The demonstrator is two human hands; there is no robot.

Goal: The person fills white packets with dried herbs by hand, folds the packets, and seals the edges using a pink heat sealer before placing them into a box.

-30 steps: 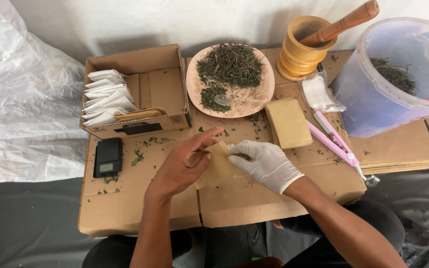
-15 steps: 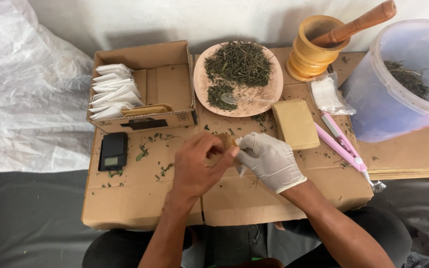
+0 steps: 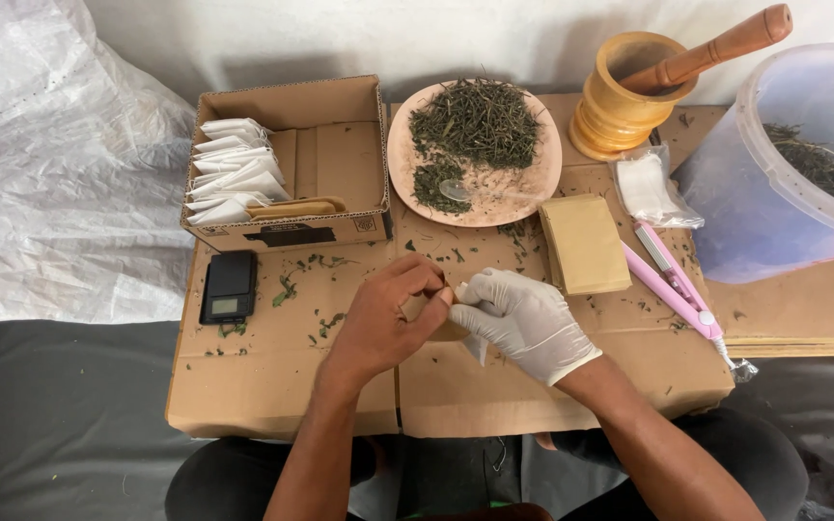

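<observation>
- A small brown paper packet (image 3: pixel 441 323) is pinched between the bare left hand (image 3: pixel 388 318) and the gloved right hand (image 3: pixel 523 320), both closed on it, low over the cardboard worktop (image 3: pixel 291 386).
- Its long axis cannot be told; it is mostly hidden.
- Just beyond, a stack of brown packets (image 3: pixel 586 243) and pink sealer (image 3: pixel 678 289) lie right.
- Farther off: plate of dried herbs (image 3: pixel 475 150), box of white sachets (image 3: pixel 287 159).

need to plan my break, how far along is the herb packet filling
Done: a row of white packets stands in the cardboard box. In hand: left hand and gloved right hand pinch one small brown packet. Left: a heap of dried herbs on the plate, and a stack of brown packets.
</observation>
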